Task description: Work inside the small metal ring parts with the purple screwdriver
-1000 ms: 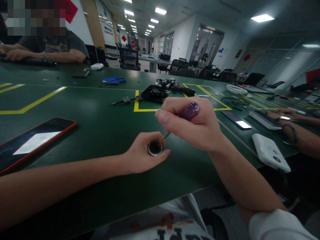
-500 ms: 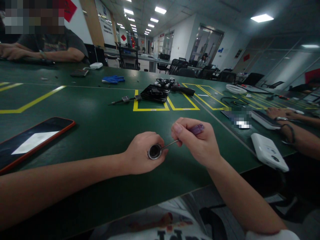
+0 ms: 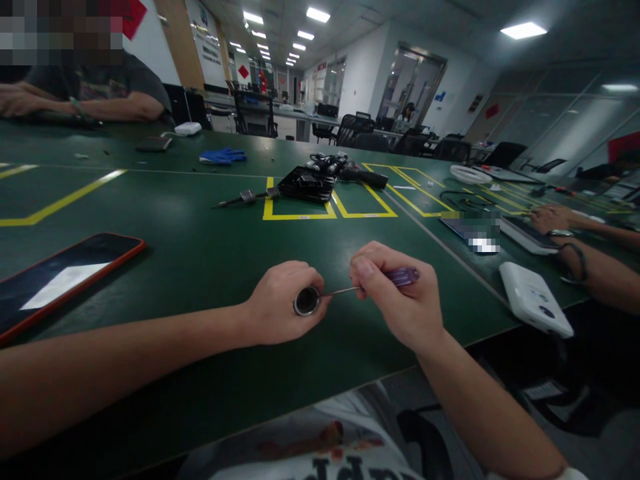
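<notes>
My left hand (image 3: pixel 284 303) is wrapped round a metal cylinder (image 3: pixel 307 301), whose round, dark opening faces me; most of its body is hidden in the palm. In my right hand (image 3: pixel 400 293) is a screwdriver (image 3: pixel 404 276) with a clear purple handle. Its thin shaft points left, and the tip meets the right side of the cylinder near the rim, between the fingers of my left hand. Whether the tip sits in a hole or slot there, I cannot tell. Both hands are just above the green table (image 3: pixel 210 267).
On the left lies a phone (image 3: pixel 75 280) with an orange edge. Ahead are black parts (image 3: pixel 307 183) on yellow tape and a blue glove (image 3: pixel 223 157). A white device (image 3: pixel 536 299) sits at the right edge, near another person's arm (image 3: pixel 600 273). Someone sits across at far left.
My right hand has shifted slightly right and down, and the screwdriver's shaft lies flatter than before. My left hand keeps its hold on the cylinder. The whole view has moved a little.
</notes>
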Motion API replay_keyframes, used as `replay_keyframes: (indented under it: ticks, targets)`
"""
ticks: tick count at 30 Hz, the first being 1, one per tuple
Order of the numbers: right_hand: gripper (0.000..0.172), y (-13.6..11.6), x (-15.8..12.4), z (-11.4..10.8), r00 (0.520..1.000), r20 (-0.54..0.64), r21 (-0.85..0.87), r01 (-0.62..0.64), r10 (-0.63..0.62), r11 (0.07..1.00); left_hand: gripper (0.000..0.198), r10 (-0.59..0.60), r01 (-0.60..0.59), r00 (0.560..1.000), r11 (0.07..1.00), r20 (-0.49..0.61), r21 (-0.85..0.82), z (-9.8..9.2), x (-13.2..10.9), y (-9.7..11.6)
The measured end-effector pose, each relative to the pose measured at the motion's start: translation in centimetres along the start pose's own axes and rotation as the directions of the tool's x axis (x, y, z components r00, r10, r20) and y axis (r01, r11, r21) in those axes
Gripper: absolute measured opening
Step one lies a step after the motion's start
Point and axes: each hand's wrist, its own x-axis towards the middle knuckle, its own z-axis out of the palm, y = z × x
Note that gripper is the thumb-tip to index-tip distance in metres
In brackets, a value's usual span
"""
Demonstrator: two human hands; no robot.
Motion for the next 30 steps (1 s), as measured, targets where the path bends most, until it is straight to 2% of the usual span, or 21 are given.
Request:
replay_keyframes:
  ticks: [5, 11, 17, 21, 23, 25, 28, 30]
  targets:
    - [0.028, 1.2, -0.1, 0.3, 0.987, -0.004, 0.136, -0.161, 0.163, 0.977, 0.011, 0.022, -0.021, 1.000, 1.000, 0.015, -0.005, 0.0, 0.0, 0.1]
    - [0.024, 1.9, -0.8, 0.8, 0.917, -0.031, 0.376, -0.359, 0.399, 0.854, 0.012, -0.016, 0.017, 1.000, 1.000, 0.016, -0.015, 0.1, 0.0, 0.1]
    - [0.021, 1.9, -1.7, 1.2, 0.835, -0.047, 0.564, -0.431, 0.549, 0.704, 0.013, -0.047, 0.047, 0.998, 0.999, 0.028, 0.004, 0.2, -0.1, -0.2]
    - [0.023, 1.8, -2.4, 1.9, 0.782, -0.090, 0.673, -0.409, 0.617, 0.616, 0.013, -0.097, 0.097, 0.995, 0.995, 0.031, -0.011, 0.2, 0.0, -0.2]
    - [0.023, 1.7, -2.7, 2.1, 0.767, -0.148, 0.688, -0.373, 0.624, 0.623, 0.013, -0.125, 0.125, 0.992, 0.992, 0.022, -0.025, 0.2, 0.1, -0.1]
    - [0.022, 1.5, -3.0, 2.2, 0.768, -0.227, 0.658, -0.333, 0.599, 0.675, 0.013, -0.158, 0.159, 0.987, 0.987, 0.025, -0.034, 0.2, 0.1, -0.1]
    - [0.022, 1.4, -3.5, 2.0, 0.819, -0.324, 0.513, -0.269, 0.474, 0.815, 0.012, -0.191, 0.193, 0.981, 0.979, 0.034, -0.061, 0.2, 0.1, -0.1]
    - [0.021, 1.4, -3.7, 1.9, 0.865, -0.339, 0.394, -0.227, 0.371, 0.891, 0.012, -0.200, 0.203, 0.979, 0.975, 0.039, -0.085, 0.2, 0.1, -0.2]
